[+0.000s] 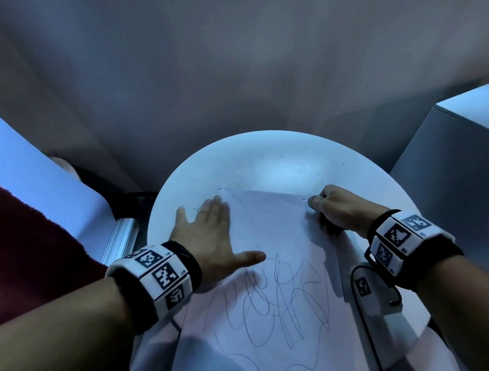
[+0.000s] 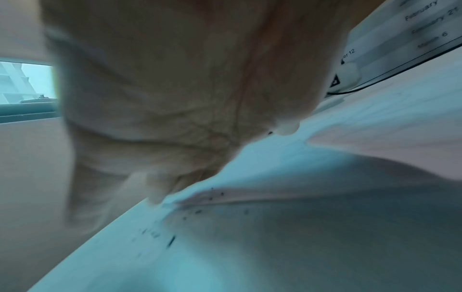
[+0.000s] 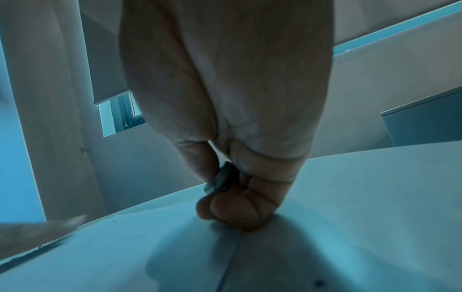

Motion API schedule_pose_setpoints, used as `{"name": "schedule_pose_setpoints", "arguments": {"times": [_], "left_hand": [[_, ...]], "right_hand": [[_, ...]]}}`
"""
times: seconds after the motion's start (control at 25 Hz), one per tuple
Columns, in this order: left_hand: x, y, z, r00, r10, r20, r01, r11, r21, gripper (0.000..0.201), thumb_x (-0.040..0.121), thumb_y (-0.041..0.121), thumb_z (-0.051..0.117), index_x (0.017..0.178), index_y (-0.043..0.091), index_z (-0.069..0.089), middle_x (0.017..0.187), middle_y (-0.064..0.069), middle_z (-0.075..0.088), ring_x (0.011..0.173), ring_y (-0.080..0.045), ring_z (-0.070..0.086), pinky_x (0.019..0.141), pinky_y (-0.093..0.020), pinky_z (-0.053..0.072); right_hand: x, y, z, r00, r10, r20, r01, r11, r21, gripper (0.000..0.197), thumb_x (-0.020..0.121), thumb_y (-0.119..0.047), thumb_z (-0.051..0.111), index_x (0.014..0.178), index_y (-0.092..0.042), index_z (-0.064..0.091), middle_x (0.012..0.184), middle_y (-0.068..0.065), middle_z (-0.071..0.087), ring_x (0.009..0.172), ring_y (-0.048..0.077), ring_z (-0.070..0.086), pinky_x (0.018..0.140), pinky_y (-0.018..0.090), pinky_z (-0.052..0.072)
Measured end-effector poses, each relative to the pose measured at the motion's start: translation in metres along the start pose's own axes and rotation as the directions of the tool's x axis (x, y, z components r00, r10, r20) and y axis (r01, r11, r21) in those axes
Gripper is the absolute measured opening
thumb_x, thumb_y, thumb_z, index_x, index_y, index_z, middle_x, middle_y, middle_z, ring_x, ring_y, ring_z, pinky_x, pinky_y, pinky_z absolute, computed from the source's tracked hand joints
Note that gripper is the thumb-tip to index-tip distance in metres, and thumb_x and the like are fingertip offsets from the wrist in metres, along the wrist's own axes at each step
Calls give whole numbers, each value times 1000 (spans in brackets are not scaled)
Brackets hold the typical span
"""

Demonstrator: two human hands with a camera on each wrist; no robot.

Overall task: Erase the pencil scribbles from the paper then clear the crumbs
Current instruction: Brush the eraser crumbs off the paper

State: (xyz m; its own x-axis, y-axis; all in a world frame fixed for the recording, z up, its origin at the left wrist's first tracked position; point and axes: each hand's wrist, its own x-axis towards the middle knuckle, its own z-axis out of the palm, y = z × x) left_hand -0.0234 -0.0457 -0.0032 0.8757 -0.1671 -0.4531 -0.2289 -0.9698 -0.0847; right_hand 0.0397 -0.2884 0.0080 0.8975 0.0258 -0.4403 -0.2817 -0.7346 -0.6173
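Observation:
A white sheet of paper [image 1: 275, 229] lies on the round white table [image 1: 240, 160], hanging over its near edge. Pencil scribbles [image 1: 278, 300] cover its near half; the far half looks clean. My left hand [image 1: 209, 233] lies flat on the paper's left edge, fingers straight and spread. Dark eraser crumbs [image 1: 200, 207] dot the table near its fingertips and the paper's far left corner [image 2: 215, 194]. At the paper's far right corner my right hand [image 1: 333, 205] is curled, its thumb and fingers pinching a small grey eraser [image 3: 220, 179], knuckles resting on the surface.
A grey box-like cabinet [image 1: 474, 133] stands right of the table. A dark red cloth [image 1: 0, 235] and a white ledge [image 1: 24, 158] are on the left. A black cable [image 1: 371, 318] and a small tagged white device [image 1: 369, 290] lie by the paper's right edge.

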Motion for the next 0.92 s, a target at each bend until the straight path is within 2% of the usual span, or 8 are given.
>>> {"name": "schedule_pose_setpoints", "arguments": {"times": [0.08, 0.16, 0.36, 0.44, 0.56, 0.64, 0.8, 0.92], "left_hand": [[17, 11, -7, 988, 154, -32, -154, 988, 4, 108, 80, 89, 8, 158, 17, -16, 166, 2, -22, 152, -10, -15, 122, -55, 0], [29, 11, -13, 982, 190, -9, -190, 982, 20, 105, 83, 87, 11, 158, 18, -15, 166, 4, -21, 152, -8, -15, 122, -55, 1], [23, -15, -16, 994, -98, 50, 99, 995, -22, 117, 78, 92, 14, 158, 11, -14, 167, -2, -18, 154, -13, -11, 121, -58, 2], [9, -9, -14, 999, 26, 24, -24, 999, -47, 115, 77, 91, 11, 157, 13, -18, 165, -1, -24, 153, -12, -16, 122, -56, 0], [-18, 3, 6, 969, 242, 56, -242, 970, -13, 116, 69, 93, 1, 155, 18, -24, 161, 4, -32, 148, -7, -26, 122, -54, -5], [-26, -8, 17, 977, 203, 71, -203, 979, -1, 116, 67, 93, -2, 153, 18, -26, 160, 4, -34, 146, -7, -29, 122, -53, -6], [-21, -30, 9, 997, -34, 71, 35, 999, -8, 129, 54, 91, -14, 155, 11, -22, 164, -2, -27, 151, -12, -21, 122, -56, -3], [-14, -28, 9, 995, 93, 42, -93, 995, 19, 117, 68, 92, 2, 156, 19, -22, 162, 3, -30, 150, -11, -23, 122, -54, -4]], "right_hand": [[-1, 0, 0, 1000, 3, -3, -3, 1000, -2, 32, 101, -18, 42, 82, 3, 56, 76, 25, 62, 60, 28, 54, 55, 29, 43], [0, 0, 0, 1000, 0, -2, 0, 1000, 3, 32, 101, -17, 42, 81, 3, 56, 76, 25, 62, 59, 28, 54, 55, 29, 43], [3, 3, -1, 1000, -1, -1, 1, 1000, -5, 35, 101, -18, 42, 77, 3, 57, 74, 24, 63, 57, 28, 55, 54, 28, 43], [3, 1, 0, 1000, -7, 0, 7, 1000, -2, 36, 101, -19, 42, 77, 3, 57, 72, 24, 62, 54, 27, 55, 52, 27, 42], [2, 2, 0, 1000, -23, 3, 23, 1000, 3, 39, 102, -18, 42, 73, 3, 56, 70, 23, 62, 51, 26, 54, 51, 26, 42], [3, 3, 1, 1000, -26, 0, 26, 1000, -15, 41, 102, -19, 42, 70, 2, 57, 69, 23, 62, 51, 26, 54, 51, 26, 42], [6, 3, 1, 1000, -21, -8, 20, 999, -42, 39, 100, -18, 42, 70, 2, 57, 67, 22, 63, 53, 27, 56, 52, 26, 43], [4, 5, -2, 1000, -4, 4, 4, 998, -60, 39, 100, -17, 42, 71, 3, 57, 69, 24, 63, 55, 28, 57, 53, 27, 44]]}}
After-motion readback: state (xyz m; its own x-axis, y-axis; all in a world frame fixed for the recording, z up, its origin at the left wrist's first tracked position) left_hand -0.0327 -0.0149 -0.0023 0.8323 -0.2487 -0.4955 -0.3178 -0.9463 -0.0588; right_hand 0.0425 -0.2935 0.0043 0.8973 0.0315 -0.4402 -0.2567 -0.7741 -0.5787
